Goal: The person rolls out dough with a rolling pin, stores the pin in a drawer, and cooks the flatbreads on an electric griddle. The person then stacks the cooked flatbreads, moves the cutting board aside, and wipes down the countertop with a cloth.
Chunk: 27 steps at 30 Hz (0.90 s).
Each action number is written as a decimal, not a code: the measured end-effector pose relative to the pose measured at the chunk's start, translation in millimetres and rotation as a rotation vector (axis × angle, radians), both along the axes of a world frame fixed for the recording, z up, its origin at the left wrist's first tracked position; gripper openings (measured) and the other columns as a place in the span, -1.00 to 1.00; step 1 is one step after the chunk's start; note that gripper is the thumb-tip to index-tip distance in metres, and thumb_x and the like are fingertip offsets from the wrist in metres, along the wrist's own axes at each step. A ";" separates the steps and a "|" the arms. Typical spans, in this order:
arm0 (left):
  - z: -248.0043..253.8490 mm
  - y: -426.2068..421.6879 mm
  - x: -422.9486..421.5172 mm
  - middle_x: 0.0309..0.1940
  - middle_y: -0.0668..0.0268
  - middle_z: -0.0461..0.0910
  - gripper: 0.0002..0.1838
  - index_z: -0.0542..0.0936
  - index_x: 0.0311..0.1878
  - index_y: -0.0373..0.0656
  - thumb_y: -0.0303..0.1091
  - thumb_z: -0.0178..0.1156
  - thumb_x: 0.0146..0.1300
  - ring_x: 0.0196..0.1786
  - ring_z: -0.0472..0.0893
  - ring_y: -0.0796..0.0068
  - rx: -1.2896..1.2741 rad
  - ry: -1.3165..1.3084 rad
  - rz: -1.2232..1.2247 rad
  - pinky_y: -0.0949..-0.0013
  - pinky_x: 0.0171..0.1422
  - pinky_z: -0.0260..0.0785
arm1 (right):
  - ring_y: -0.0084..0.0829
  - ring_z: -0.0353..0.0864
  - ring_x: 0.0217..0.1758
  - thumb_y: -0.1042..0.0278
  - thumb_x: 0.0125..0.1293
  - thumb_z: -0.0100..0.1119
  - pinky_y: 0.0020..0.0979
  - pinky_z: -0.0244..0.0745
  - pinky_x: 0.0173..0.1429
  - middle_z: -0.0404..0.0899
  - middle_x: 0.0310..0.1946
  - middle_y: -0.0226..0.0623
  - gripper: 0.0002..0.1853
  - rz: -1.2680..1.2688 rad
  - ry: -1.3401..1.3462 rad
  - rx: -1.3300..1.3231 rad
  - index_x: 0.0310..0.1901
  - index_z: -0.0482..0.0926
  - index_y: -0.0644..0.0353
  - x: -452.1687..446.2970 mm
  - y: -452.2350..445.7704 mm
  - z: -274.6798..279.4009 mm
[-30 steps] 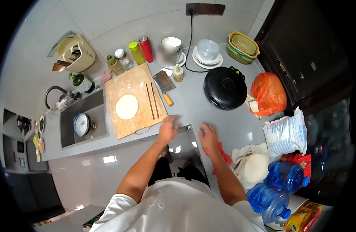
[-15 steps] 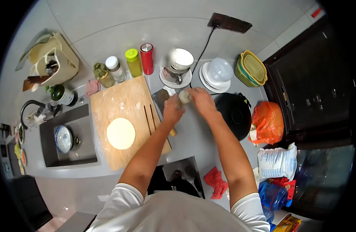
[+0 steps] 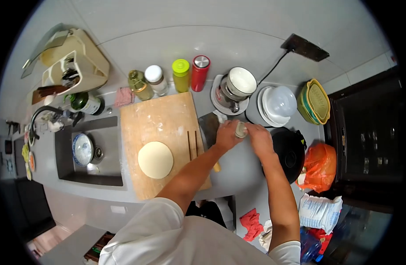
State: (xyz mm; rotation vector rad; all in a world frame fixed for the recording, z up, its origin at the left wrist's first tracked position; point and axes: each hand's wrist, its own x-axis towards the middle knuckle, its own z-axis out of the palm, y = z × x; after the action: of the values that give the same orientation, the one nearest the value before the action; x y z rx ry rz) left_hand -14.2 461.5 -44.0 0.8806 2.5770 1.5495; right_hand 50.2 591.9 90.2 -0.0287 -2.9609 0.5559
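My left hand (image 3: 228,135) is closed around a small clear jar (image 3: 241,130) with a pale round top, held above the grey counter. From the other side, the curled fingers of my right hand (image 3: 260,137) grip the jar. Left of my hands, a flat round of dough (image 3: 155,160) lies on a floured wooden board (image 3: 167,115). Two dark chopsticks (image 3: 189,145) rest near the board's right side. A cleaver (image 3: 208,126) lies by the board's right edge, partly hidden under my left forearm.
A black round pan (image 3: 289,154) stands right of my right hand. Behind are stacked bowls (image 3: 242,81), plates with a clear bowl (image 3: 282,101), a red flask (image 3: 200,75) and bottles. The sink (image 3: 108,150) holds a bowl (image 3: 83,149). An orange bag (image 3: 321,165) sits far right.
The camera view has shifted, so the counter's things appear further right and lower. Both hands stay together at the jar, its top now turned more toward me.
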 end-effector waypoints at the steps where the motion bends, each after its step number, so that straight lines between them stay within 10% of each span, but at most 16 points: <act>1: 3.5 -2.5 1.6 0.05 0.15 0.70 -0.16 0.56 0.27 -0.19 -0.19 0.63 -0.16 0.16 0.60 0.00 -0.001 0.042 -0.013 -0.05 0.22 0.42 | -0.03 0.71 0.03 0.46 0.35 0.28 -0.09 0.60 0.14 0.75 -0.07 -0.11 -0.71 0.001 0.012 -0.005 0.10 0.70 0.14 2.9 -2.4 6.4; 12: 117.0 -183.7 52.5 0.15 0.18 0.66 -0.23 0.59 0.26 -0.06 -0.12 0.63 -0.08 0.28 0.55 0.00 0.000 -0.074 0.098 0.05 0.44 0.26 | -0.01 0.68 -0.08 0.42 0.28 0.43 -0.13 0.58 0.04 0.70 -0.18 -0.12 -0.73 0.504 0.070 -0.372 0.01 0.69 0.18 3.8 -122.9 87.7; 27: 135.8 -589.6 205.9 0.06 0.21 0.68 -0.23 0.54 0.31 -0.01 -0.13 0.61 0.00 0.14 0.60 0.11 0.151 0.089 0.770 0.05 0.33 0.27 | 0.08 0.67 -0.06 0.42 0.37 0.36 -0.11 0.58 0.06 0.71 -0.12 -0.04 -0.78 1.283 -0.072 -0.331 0.01 0.66 0.23 29.3 -560.3 134.1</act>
State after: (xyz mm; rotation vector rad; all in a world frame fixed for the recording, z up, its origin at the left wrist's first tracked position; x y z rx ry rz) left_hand 191.7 -128.1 91.8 -0.1015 3.0897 1.8877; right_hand 79.5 31.7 224.4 1.8737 -2.5145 1.1153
